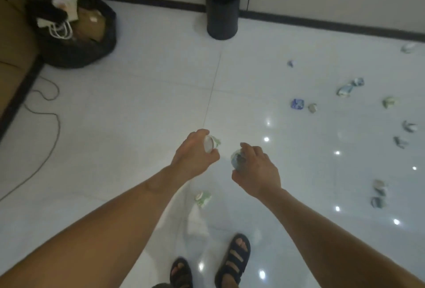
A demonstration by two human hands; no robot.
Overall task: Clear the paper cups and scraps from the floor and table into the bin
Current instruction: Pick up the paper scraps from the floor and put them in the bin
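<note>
My left hand [194, 154] grips a crushed white-and-green paper cup [211, 143], its rim showing between thumb and fingers. My right hand [257, 168] holds a crumpled blue-grey cup [238, 160]. Both hands hover over the white tiled floor. A black cylindrical bin [222, 10] stands open against the far wall, well ahead of both hands. Another crushed green cup [202, 198] lies on the floor below my left forearm. Several crumpled cups and scraps are scattered on the right, among them a blue one [297, 104] and a pair [349, 87].
A stuffed black rubbish bag [76, 25] sits in the far left corner beside a brown wooden panel [16, 41]. A thin cable [49, 131] snakes over the floor at left. My sandalled feet [232, 262] stand at the bottom edge.
</note>
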